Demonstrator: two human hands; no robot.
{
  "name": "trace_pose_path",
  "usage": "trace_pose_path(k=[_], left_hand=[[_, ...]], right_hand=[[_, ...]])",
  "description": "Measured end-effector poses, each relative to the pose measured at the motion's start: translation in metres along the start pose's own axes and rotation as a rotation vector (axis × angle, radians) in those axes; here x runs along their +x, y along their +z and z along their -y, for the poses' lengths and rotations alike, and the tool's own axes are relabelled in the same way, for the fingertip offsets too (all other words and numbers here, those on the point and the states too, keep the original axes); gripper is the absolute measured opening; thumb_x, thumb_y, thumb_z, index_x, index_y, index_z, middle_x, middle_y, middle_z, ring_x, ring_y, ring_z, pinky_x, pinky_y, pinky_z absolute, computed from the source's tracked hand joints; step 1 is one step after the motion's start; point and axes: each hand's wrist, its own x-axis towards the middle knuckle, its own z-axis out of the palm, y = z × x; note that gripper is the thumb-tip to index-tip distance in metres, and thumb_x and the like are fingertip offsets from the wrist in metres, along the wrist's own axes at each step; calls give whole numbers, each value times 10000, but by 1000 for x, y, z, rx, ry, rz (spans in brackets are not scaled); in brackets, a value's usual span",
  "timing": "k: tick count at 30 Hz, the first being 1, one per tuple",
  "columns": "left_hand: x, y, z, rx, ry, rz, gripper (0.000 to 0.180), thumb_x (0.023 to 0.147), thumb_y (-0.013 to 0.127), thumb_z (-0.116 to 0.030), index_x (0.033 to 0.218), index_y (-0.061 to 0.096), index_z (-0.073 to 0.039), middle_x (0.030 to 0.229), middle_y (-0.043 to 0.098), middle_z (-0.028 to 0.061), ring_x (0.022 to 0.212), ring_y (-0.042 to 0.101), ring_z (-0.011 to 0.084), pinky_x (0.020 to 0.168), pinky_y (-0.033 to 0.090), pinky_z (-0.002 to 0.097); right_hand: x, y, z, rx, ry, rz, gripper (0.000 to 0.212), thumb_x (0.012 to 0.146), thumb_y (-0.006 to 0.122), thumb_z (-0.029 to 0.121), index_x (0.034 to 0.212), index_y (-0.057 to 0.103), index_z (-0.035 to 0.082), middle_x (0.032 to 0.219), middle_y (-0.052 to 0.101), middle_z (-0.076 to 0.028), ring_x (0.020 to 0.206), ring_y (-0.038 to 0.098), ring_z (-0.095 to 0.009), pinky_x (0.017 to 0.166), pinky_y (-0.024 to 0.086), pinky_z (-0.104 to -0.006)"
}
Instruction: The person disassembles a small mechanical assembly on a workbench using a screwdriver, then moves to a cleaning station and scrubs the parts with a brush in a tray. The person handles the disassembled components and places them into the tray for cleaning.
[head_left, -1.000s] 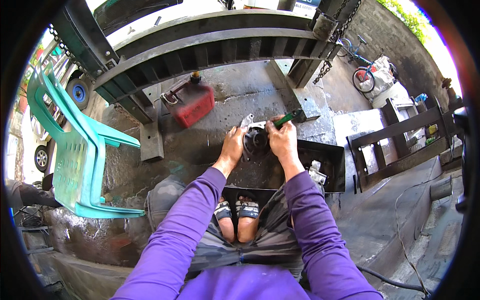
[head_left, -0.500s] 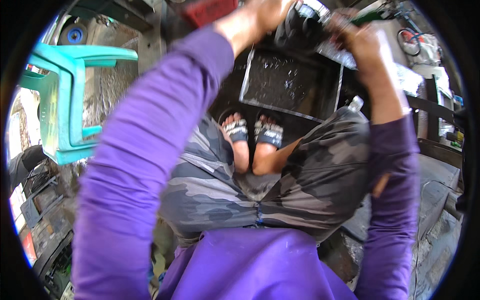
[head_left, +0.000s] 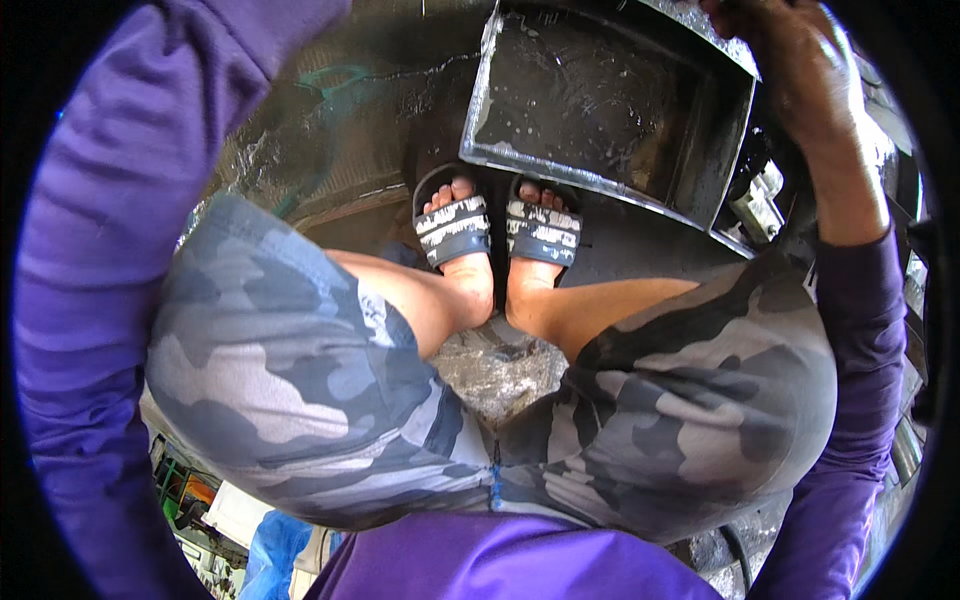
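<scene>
My right hand (head_left: 795, 75) is at the top right, above the far right corner of a dark rectangular metal tray (head_left: 590, 181). Its fingers look curled, but the upper edge cuts them off, and whatever they grip cannot be made out. The tray has a bare metal rim and holds a dark, wet-looking layer with pale specks. My left hand is beyond the upper edge; only its purple sleeve (head_left: 110, 250) shows. Beside the tray's right side lies a silvery metal part (head_left: 757, 203).
My feet in strapped sandals (head_left: 543, 228) rest just before the tray's near rim. Wet dark ground (head_left: 350, 110) with a greenish streak spreads left of the tray. Blue plastic or cloth (head_left: 275, 555) and some clutter lie behind me at the lower left.
Earlier both hands were at a dark metal part beyond the tray; that part has left the view. My left hand has passed out of the picture. My head view has shifted, bringing the tray closer.
</scene>
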Motion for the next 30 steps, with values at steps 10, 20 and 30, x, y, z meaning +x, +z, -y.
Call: trace_pose_path(k=[10, 20, 30], left_hand=[[3, 38, 66, 1136, 277, -308, 274, 1068, 491, -221, 1105, 663, -11, 1016, 696, 255, 991, 675, 435, 840, 545, 502], [-58, 92, 130, 570, -113, -642, 335, 1008, 618, -292, 1041, 603, 41, 982, 666, 287, 951, 650, 453, 844, 494, 482], [-66, 80, 189, 664, -194, -704, 358, 1003, 632, -313, 1072, 584, 35, 971, 673, 288, 909, 652, 454, 844, 495, 487]], right_hand=[[-24, -8, -61, 23, 321, -217, 196, 938, 766, 176, 1060, 742, 24, 825, 749, -115, 699, 699, -219, 666, 549, -363], [-72, 44, -70, -93, 189, -154, 132, 943, 738, 106, 940, 678, -12, 813, 688, -201, 749, 684, -241, 719, 537, -404], [-98, 71, -100, 64, 441, 99, 119, 941, 739, 106, 991, 711, 2, 908, 745, -170, 843, 702, -320, 798, 550, -399]])
